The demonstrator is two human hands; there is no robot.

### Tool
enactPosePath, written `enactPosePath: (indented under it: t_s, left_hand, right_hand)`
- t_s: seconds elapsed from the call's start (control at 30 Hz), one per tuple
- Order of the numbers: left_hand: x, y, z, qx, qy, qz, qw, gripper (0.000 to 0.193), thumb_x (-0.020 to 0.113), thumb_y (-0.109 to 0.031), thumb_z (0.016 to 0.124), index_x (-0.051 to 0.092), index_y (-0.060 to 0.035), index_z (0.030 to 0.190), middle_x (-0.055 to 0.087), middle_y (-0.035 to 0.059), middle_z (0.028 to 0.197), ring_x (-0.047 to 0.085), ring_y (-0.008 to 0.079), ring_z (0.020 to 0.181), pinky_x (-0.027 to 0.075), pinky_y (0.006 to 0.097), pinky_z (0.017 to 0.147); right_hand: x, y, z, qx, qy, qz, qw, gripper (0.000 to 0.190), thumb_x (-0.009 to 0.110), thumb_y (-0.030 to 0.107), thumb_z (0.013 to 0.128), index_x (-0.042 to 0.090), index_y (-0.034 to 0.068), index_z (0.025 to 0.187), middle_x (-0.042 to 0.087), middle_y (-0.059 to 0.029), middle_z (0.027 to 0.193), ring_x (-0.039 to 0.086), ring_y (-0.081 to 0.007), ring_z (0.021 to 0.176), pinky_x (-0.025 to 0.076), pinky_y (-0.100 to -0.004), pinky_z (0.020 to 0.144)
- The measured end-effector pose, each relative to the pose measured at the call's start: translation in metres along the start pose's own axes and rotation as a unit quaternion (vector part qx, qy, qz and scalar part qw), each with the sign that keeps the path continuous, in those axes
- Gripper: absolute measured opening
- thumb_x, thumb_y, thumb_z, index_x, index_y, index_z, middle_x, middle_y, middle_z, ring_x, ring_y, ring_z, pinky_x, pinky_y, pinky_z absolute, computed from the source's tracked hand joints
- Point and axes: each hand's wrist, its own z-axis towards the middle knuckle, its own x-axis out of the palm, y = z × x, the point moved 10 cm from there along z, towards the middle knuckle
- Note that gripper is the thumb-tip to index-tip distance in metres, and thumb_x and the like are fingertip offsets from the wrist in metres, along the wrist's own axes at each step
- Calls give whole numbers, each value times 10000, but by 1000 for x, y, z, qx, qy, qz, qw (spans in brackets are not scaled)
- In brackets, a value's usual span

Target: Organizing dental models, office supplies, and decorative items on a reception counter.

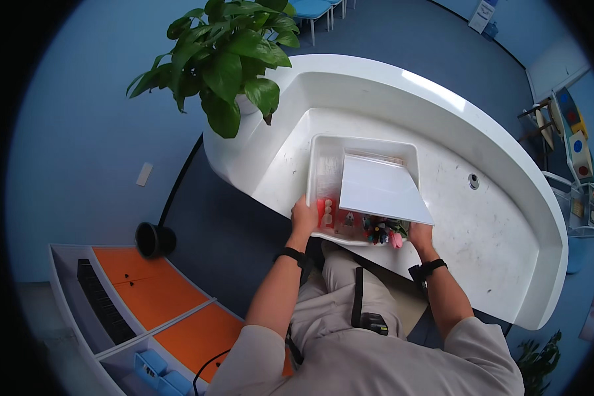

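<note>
A white plastic bin sits at the near edge of a curved white reception desk. My left hand grips its left wall. At the bin's right front, my right hand holds the wall, its fingers partly hidden beneath a white flat panel. That panel lies tilted across the bin and juts past its right side. Under its front edge shows a bunch of pens with a pink artificial flower. Red packaging with round pale items rests in the bin's front left corner.
The desk has a raised outer rim and a round metal grommet. A leafy potted plant stands at its left end. Behind me on the left are a low cabinet with orange doors and a black waste bin.
</note>
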Motion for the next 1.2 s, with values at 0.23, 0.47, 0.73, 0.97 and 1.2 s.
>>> enactPosePath:
  t_s: [0.23, 0.47, 0.73, 0.97, 1.2]
  left_hand:
    - [-5, -4, 0, -4, -15, 27, 1000, 316, 548, -220, 910, 666, -80, 1168, 696, 262, 1050, 645, 472, 1022, 518, 522, 877]
    - [-8, -3, -1, -19, -15, 12, 1000, 378, 486, -112, 852, 667, -23, 1172, 700, 276, 1039, 664, 448, 1024, 518, 472, 893]
    - [-12, -12, -7, -25, -10, 29, 999, 386, 495, -118, 854, 657, -27, 1193, 694, 278, 1065, 652, 450, 1050, 510, 473, 912]
    - [-8, 5, 1, -21, 12, 6, 1000, 354, 537, -179, 909, 642, -62, 1226, 687, 262, 1114, 640, 451, 1076, 506, 503, 922]
    - [-12, 0, -3, -22, 3, 26, 999, 391, 514, -120, 877, 657, -35, 1230, 699, 264, 1105, 658, 422, 1085, 506, 444, 942]
  right_hand:
    - [3, -15, 10, 64, 0, -9, 998, 295, 487, 153, 971, 629, -29, 1155, 681, -273, 1063, 650, -458, 1017, 523, -461, 853]
    - [6, -20, 10, 104, 15, -17, 994, 317, 466, 223, 998, 625, -12, 1143, 678, -290, 1044, 637, -484, 1003, 515, -502, 834]
    - [-14, 4, 11, 31, -73, 27, 996, 453, 545, 155, 979, 493, -22, 1392, 573, -270, 1340, 538, -434, 1251, 448, -438, 1035]
    - [-48, 89, 43, -187, -10, -5, 982, 491, 637, 59, 887, 586, 108, 1372, 572, -230, 1353, 477, -449, 1302, 385, -480, 1111]
    - [-66, 98, 95, -124, 48, 66, 989, 212, 676, 182, 959, 738, -16, 1002, 727, -220, 899, 730, -284, 774, 547, -359, 711]
